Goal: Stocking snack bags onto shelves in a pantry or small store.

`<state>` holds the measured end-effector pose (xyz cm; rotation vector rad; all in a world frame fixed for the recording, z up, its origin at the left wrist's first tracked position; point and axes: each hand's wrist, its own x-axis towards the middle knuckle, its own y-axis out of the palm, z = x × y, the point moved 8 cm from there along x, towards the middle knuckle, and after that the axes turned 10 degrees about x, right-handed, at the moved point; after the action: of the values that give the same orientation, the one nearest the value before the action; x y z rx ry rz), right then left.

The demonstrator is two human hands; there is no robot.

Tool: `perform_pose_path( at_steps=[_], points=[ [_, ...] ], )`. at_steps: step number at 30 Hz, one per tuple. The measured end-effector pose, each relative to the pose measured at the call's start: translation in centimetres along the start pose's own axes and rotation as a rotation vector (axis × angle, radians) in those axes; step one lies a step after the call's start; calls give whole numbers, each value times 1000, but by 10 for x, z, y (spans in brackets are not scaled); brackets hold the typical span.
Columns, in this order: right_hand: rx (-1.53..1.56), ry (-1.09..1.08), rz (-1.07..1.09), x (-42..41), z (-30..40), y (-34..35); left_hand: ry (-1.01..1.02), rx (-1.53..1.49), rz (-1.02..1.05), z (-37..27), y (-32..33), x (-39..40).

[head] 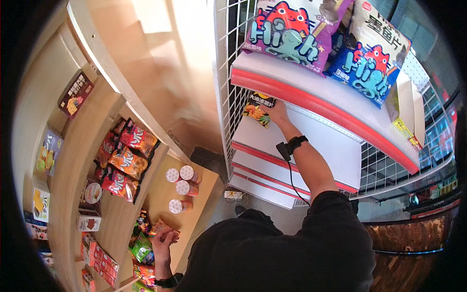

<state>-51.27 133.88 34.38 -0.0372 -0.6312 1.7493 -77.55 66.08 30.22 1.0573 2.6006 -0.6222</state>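
My right hand (278, 112) reaches onto a white metal shelf (317, 146) with a red front strip and grips a black and yellow chip bag (257, 111) near the shelf's left wire side. My left hand (165, 239) is low at the left, over the wooden shelving, with its fingers bent beside an orange-brown snack packet (160, 227). Whether its fingers touch that packet cannot be told. Just beneath the hand lie a green snack bag (141, 248) and a red and yellow bag (145, 273).
Large purple (288, 36) and blue-and-white (372, 54) snack bags stand on the upper white shelf, above my right arm. Several lidded canisters (186, 187) stand on a low wooden shelf. Red and orange bags (128, 160) fill a wooden tier. A power strip (233, 195) lies on the floor.
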Motion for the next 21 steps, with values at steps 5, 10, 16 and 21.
perform_pose_path(
  at_steps=[5,10,16,21],
  points=[
    [80,-18,35,-17,12,-6,-55,-67,-18,17,4,-15],
    [49,257,36,-36,1,-14,-64,-77,-31,21,7,-19],
    [-31,128,0,-30,-7,-8,-20,-59,-2,5,12,-15],
    [-160,-42,-125,-22,4,-13,-5,-52,-8,0,7,-16]
  ],
)
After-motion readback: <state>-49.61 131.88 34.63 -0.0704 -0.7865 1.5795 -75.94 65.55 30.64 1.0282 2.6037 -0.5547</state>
